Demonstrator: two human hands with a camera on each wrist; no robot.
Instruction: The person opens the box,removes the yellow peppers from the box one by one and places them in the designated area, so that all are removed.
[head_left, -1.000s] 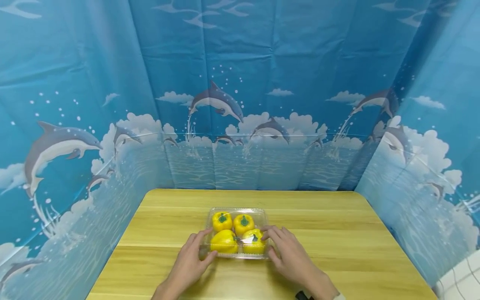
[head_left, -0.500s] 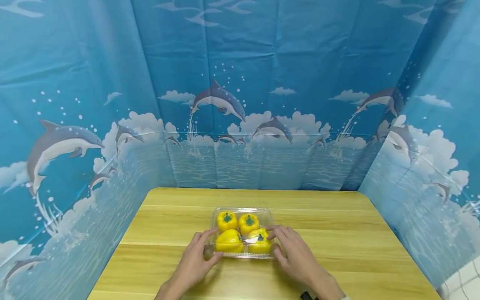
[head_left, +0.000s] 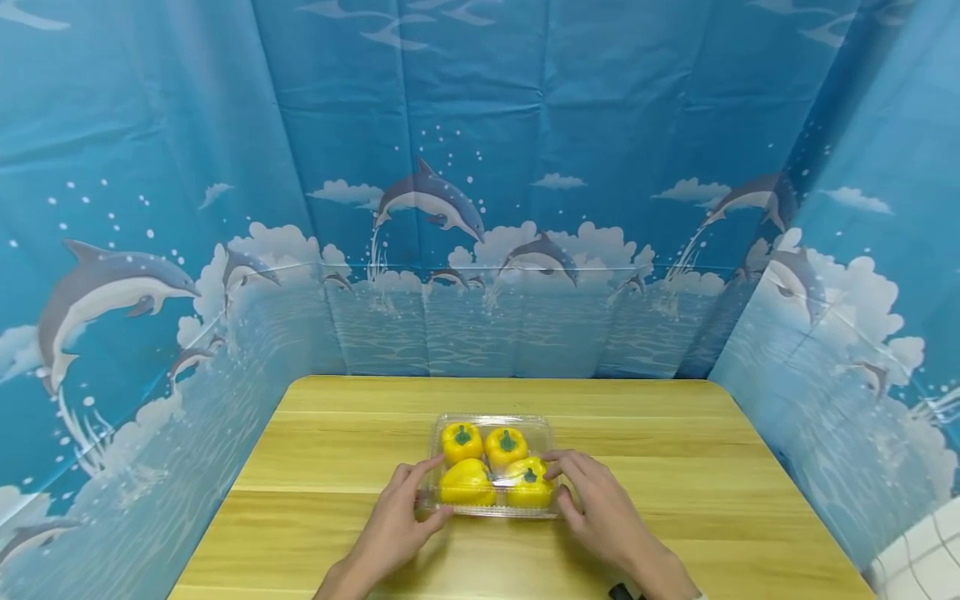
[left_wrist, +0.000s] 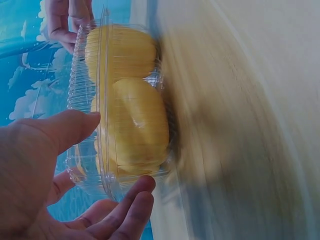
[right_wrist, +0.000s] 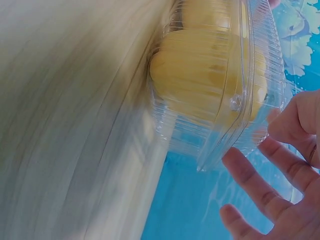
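Note:
A clear plastic clamshell box (head_left: 495,510) stands on the table with its lid down. Inside are several yellow bell peppers (head_left: 467,483) with green stems. At the box's left front corner my left hand (head_left: 393,518) holds on, its thumb against the front rim and its fingers round the left side. My right hand (head_left: 600,510) is at the right side, with fingertips touching the lid's edge. In the right wrist view its middle finger (right_wrist: 250,177) extends fairly straight beside the rim, and another finger stands off it. The box's underside is hidden.
The wooden table (head_left: 660,467) has rounded far corners. A blue dolphin-print curtain (head_left: 480,325) encloses its back and both sides. A small black object (head_left: 621,592) shows by the right wrist at the near edge.
The box has slid slightly to the right across the table, with both hands moving along beside it. The peppers have kept their places inside.

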